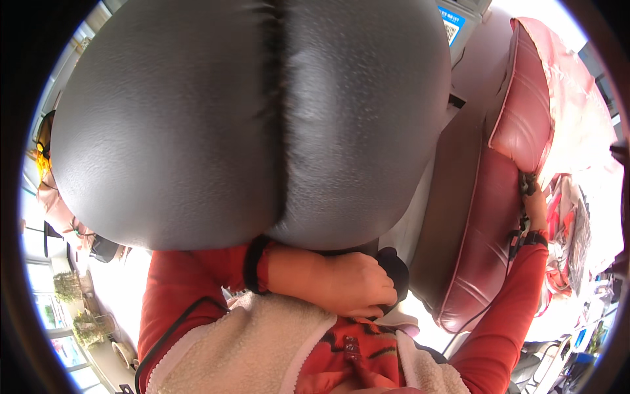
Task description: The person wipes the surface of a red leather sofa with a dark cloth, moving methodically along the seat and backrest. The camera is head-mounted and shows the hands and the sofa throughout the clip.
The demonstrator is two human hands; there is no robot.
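Close before me, a large grey leather-like padded piece (pixel 187 123) fills the upper view, its two rounded halves split by a dark groove. My left forearm crosses below its lower edge. My left hand (pixel 357 285) is curled near my chest, beside a rounded black thing (pixel 397 273); whether it grips that is hidden. Far to the right, my right hand (pixel 535 204) holds a small dark object (pixel 527 183) at the gap between two padded parts of a dark red leather sofa (pixel 485 212). The bright light blurs that object's shape.
A thin black cord (pixel 472 320) runs beside my right arm. Clothes and plastic wrapping (pixel 571 221) lie beyond the sofa. A grey box (pixel 465 29) bearing a printed code stands at the top. Potted plants (pixel 88 327) line the windows at the left.
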